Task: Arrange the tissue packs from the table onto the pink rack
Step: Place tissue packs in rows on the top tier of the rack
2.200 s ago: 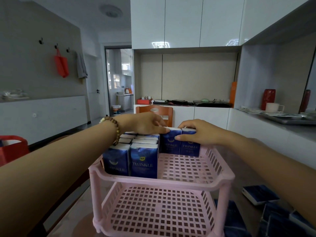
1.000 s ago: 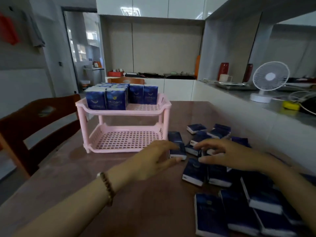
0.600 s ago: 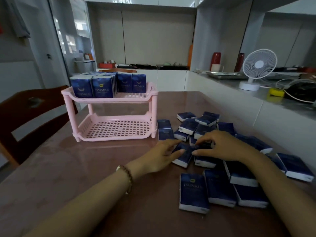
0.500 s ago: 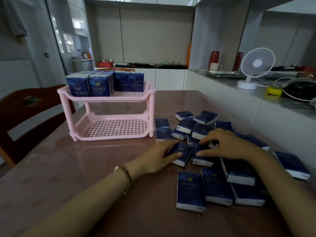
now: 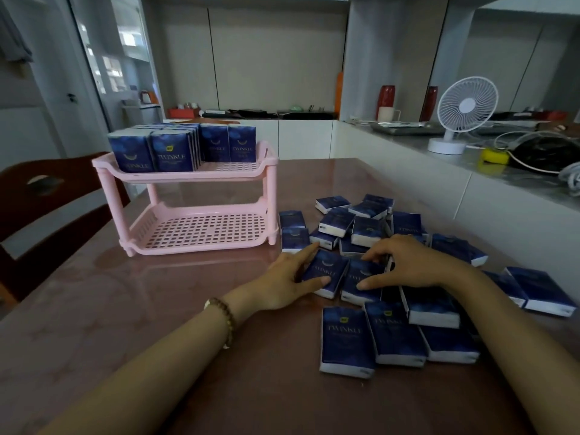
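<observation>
A pink two-tier rack [image 5: 194, 177] stands on the brown table [image 5: 141, 309] at the left. Several blue tissue packs [image 5: 171, 152] stand upright on its top shelf; the lower shelf [image 5: 207, 230] holds nothing. Many more blue packs [image 5: 345, 337] lie scattered flat on the table to the right of the rack. My left hand [image 5: 282, 284] pinches one flat pack [image 5: 326, 271] between forefinger and thumb. Beside it, my right hand [image 5: 414, 265] grips the neighbouring pack [image 5: 361, 274] the same way. Both packs rest on the table.
A dark wooden chair [image 5: 47, 196] stands at the table's left side. A white counter runs along the right with a white fan [image 5: 464, 108], a yellow object [image 5: 494, 157], cables and a metal tray [image 5: 405, 127].
My hands left the rack's top shelf and came down to the scattered packs on the table. In the last half second they closed on two packs lying side by side.
</observation>
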Tool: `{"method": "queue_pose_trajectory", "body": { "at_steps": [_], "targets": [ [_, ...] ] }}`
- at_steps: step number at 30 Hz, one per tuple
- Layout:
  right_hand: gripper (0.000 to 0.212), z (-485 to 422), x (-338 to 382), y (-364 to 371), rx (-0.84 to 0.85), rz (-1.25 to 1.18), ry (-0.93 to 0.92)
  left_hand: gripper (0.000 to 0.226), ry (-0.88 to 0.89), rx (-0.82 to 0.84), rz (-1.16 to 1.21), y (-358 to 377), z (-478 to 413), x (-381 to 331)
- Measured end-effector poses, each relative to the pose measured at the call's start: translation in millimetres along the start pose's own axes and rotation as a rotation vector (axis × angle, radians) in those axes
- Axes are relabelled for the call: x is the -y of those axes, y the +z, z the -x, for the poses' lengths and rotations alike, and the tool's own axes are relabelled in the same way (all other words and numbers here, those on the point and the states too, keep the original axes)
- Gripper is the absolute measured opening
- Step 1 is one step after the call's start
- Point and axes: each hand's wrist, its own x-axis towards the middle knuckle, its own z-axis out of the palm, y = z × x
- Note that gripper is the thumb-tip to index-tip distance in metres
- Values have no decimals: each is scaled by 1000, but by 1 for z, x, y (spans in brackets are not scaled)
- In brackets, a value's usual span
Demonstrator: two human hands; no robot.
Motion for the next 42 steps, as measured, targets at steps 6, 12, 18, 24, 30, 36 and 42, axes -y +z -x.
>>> {"method": "queue_pose_trajectory", "body": {
  "at_steps": [6,12,18,24,30,36,42],
  "targets": [
    [70,-2,0,5,28,-94,-8,69,17,-2,401,-3,2,-5],
    [36,-4,8,13,-244,-321,-200,21,34,-258,379,-18,4,-5],
    [35,-15,28,-5,-314,-440,-332,22,72,-277,238,-68,20,-32],
    [32,-32,69,-69,-393,-480,-485,20,114,-270,11,-147,32,-85],
    [29,-70,111,-116,-442,-388,-603,7,125,-260,-216,-210,15,-104],
    [27,-132,130,-134,-518,-465,-575,26,83,-393,-319,-262,-17,-92],
    [27,-190,138,-130,-471,-459,-515,15,-24,-383,-350,-295,-43,-64]
  ]
}}
